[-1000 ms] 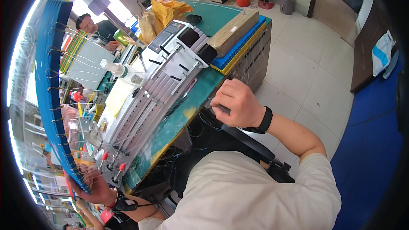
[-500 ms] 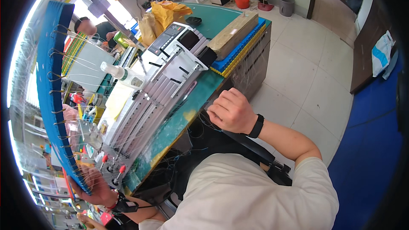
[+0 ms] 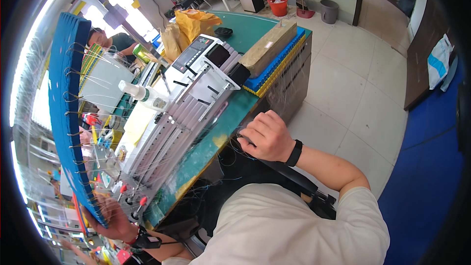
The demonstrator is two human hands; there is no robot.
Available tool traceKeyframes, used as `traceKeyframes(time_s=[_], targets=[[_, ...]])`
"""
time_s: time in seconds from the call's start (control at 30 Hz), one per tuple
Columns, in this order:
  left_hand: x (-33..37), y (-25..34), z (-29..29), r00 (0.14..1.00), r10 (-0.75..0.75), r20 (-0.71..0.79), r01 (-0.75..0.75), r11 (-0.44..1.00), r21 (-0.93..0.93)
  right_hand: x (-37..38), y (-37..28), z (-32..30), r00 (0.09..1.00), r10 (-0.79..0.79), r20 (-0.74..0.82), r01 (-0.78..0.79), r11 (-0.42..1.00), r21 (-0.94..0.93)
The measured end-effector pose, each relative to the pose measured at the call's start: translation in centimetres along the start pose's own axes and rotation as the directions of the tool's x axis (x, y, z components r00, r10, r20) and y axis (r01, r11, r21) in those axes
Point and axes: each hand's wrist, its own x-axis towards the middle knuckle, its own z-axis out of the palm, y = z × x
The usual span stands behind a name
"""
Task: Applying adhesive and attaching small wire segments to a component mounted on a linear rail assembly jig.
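Observation:
My left hand [image 3: 114, 217] is closed around the lower end of a long blue foam strip [image 3: 64, 93], held upright at the left. Fish hooks [image 3: 73, 97] sit in a row along its edge, and thin clear lines trail from them. Over the table's front edge, my right hand [image 3: 267, 136] is closed with its fingers curled. A small dark bit and a thin line show at its fingertips; what it pinches is too small to make out. Between my hands stands a white machine [image 3: 194, 54] with a control panel and long metal rails.
A white spray bottle [image 3: 142, 94] leans by the machine. On the green table [image 3: 240, 18] lie a yellow-brown paper bag [image 3: 194, 24] and a wooden block [image 3: 269, 49] on blue and yellow foam strips [image 3: 282, 61]. Another person [image 3: 120, 44] sits beyond. Below me is a black chair armrest [image 3: 294, 176].
The foam strip has shifted slightly right and down with my left hand. My right hand is a little lower, still closed. The person beyond has leaned forward.

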Motion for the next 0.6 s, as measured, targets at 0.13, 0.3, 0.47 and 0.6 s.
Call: traceKeyframes(time_s=[0.13, 0.3, 0.47, 0.6], targets=[[0.2, 0.2, 0.0, 0.997, -0.060, 0.058, 0.062, 0.997, -0.037, 0.1, -0.1, 0.0, 1.000, -0.017, 0.005, 0.017, 1.000, -0.022], [0.1, -0.2, 1.1, 0.992, -0.079, 0.098, 0.083, 0.996, -0.042, -0.2, -0.1, 0.2, 0.999, -0.034, 0.012, 0.034, 0.999, -0.024], [0.2, -0.4, 0.5, 0.998, 0.068, -0.001, -0.068, 0.995, 0.068, -0.6, 0.1, -0.9, 0.998, -0.035, -0.057, 0.039, 0.996, 0.077], [0.2, -0.9, 0.4, 0.989, 0.139, -0.058, -0.134, 0.987, 0.085, -0.9, 0.5, -2.3, 0.983, 0.099, -0.152, -0.063, 0.972, 0.227]])
